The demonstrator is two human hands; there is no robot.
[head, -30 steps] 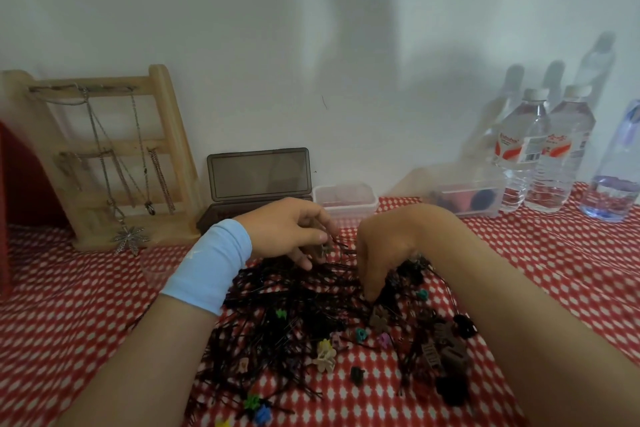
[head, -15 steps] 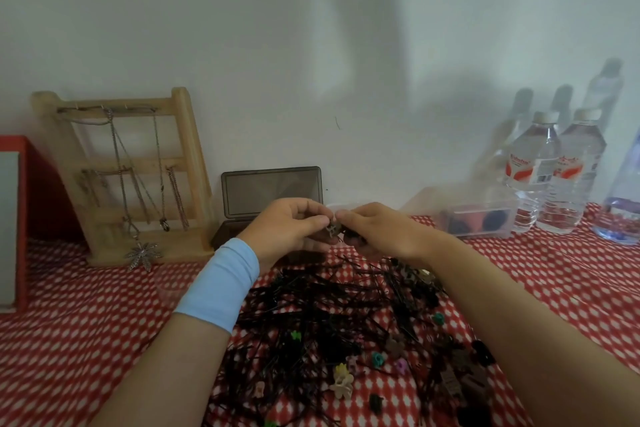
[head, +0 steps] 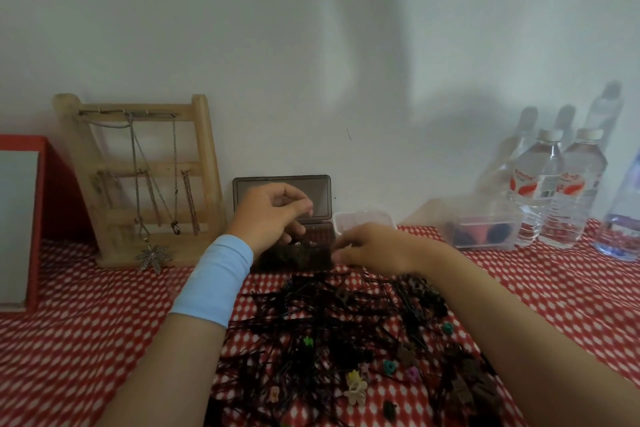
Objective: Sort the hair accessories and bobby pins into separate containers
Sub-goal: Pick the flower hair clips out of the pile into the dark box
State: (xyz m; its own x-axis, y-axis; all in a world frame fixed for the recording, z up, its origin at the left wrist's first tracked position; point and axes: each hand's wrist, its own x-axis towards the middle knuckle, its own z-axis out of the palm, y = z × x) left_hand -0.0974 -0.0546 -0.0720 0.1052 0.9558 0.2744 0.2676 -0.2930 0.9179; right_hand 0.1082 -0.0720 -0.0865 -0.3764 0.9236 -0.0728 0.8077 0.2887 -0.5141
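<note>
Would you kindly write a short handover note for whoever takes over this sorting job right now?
Left hand: fingers curled over the open dark case; whether it holds anything cannot be told.
Right hand: at the case's right edge, beside the small clear tub; its fingertips are hidden.
Pile of bobby pins and small clips lies on the checked cloth.
Done: a few items appear to be in the case.
Left: almost the whole pile.
</note>
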